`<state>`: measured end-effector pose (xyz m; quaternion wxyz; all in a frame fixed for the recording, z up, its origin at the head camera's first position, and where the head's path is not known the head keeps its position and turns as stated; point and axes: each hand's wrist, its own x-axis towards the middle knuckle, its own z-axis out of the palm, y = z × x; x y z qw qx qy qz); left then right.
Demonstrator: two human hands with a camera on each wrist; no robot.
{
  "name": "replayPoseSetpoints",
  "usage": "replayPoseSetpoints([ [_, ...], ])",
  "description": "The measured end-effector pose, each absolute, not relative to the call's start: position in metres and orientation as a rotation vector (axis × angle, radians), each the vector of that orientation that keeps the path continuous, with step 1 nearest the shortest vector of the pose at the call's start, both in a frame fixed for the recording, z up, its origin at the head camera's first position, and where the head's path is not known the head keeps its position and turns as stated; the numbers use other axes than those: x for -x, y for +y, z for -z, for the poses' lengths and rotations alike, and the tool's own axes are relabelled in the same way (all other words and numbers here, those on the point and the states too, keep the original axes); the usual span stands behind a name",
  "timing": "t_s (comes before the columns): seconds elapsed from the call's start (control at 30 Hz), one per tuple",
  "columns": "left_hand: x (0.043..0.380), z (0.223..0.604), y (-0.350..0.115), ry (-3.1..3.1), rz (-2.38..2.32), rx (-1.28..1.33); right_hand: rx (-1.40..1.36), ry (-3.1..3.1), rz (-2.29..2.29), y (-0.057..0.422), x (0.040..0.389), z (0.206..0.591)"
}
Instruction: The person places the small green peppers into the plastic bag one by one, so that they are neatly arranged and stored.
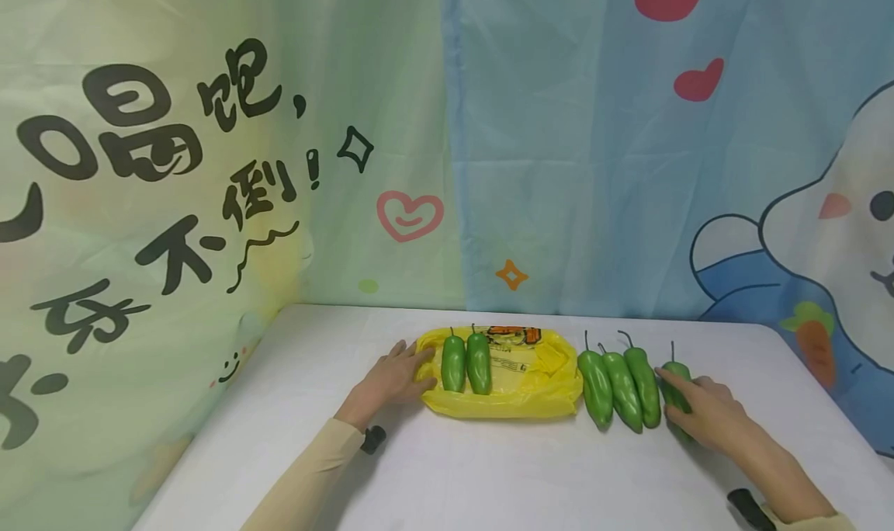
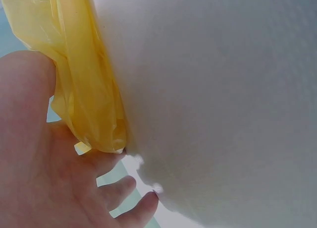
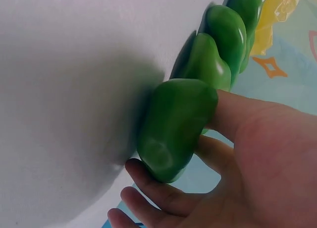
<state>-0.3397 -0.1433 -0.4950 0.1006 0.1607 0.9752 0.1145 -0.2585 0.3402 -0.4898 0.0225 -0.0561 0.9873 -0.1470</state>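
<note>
A yellow plastic bag (image 1: 499,407) lies with its rim turned up around two green peppers (image 1: 453,364) inside its left part. At the left end of the bag, my left hand (image 1: 398,374) grips the rim. Seen from the left wrist, the thumb and index finger are on either side of the yellow plastic (image 2: 89,79), and the other fingers spread near the table. To the right of the bag, my right hand (image 1: 708,411) holds a green pepper (image 3: 173,124) between thumb and fingers, its stem pointing away from me.
Three more green peppers (image 1: 624,387) lie side by side between the bag and my right hand, stems toward the back. The white table (image 1: 489,477) meets a printed curtain (image 1: 531,166) at its far edge. Black wrist devices (image 1: 373,439) sit at both sleeves.
</note>
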Motion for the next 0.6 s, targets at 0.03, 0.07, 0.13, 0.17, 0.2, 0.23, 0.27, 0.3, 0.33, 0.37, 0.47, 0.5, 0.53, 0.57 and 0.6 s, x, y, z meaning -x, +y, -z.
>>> replayPoseSetpoints([
  [0.03, 0.3398, 0.4949, -0.1435, 2.881, -0.337, -0.475, 0.172, 3.060, 0.456, 0.3401, 0.2589, 0.4905],
  [0.07, 0.3398, 0.4948, -0.1437, 2.882, -0.338, -0.477, 0.169, 3.058, 0.457, 0.3402, 0.2592, 0.4909],
  [0.13, 0.3393, 0.4945, -0.1441, 2.883, -0.338, -0.480, 0.164, 3.053, 0.458, 0.3406, 0.2598, 0.4919],
  [0.17, 0.3393, 0.4947, -0.1440, 2.883, -0.339, -0.481, 0.163, 3.049, 0.457, 0.3408, 0.2599, 0.4923],
  [0.2, 0.3392, 0.4946, -0.1440, 2.883, -0.339, -0.480, 0.160, 3.048, 0.457, 0.3409, 0.2600, 0.4924],
  [0.23, 0.3389, 0.4944, -0.1439, 2.882, -0.342, -0.480, 0.158, 3.046, 0.457, 0.3410, 0.2600, 0.4923],
  [0.27, 0.3387, 0.4942, -0.1438, 2.882, -0.346, -0.480, 0.155, 3.046, 0.458, 0.3411, 0.2600, 0.4921],
  [0.3, 0.3386, 0.4940, -0.1437, 2.880, -0.345, -0.478, 0.153, 3.045, 0.457, 0.3412, 0.2600, 0.4920],
  [0.33, 0.3386, 0.4938, -0.1436, 2.880, -0.345, -0.477, 0.151, 3.044, 0.455, 0.3413, 0.2599, 0.4918],
  [0.37, 0.3386, 0.4936, -0.1435, 2.880, -0.346, -0.476, 0.147, 3.045, 0.454, 0.3413, 0.2599, 0.4914],
  [0.47, 0.3389, 0.4935, -0.1433, 2.879, -0.340, -0.474, 0.138, 3.043, 0.450, 0.3414, 0.2597, 0.4906],
  [0.5, 0.3390, 0.4934, -0.1434, 2.880, -0.342, -0.474, 0.136, 3.041, 0.448, 0.3414, 0.2596, 0.4904],
  [0.53, 0.3390, 0.4932, -0.1433, 2.879, -0.343, -0.471, 0.135, 3.040, 0.448, 0.3414, 0.2596, 0.4902],
  [0.57, 0.3391, 0.4929, -0.1434, 2.880, -0.344, -0.471, 0.136, 3.038, 0.448, 0.3414, 0.2597, 0.4900],
  [0.6, 0.3392, 0.4929, -0.1433, 2.878, -0.343, -0.467, 0.138, 3.037, 0.448, 0.3416, 0.2597, 0.4899],
])
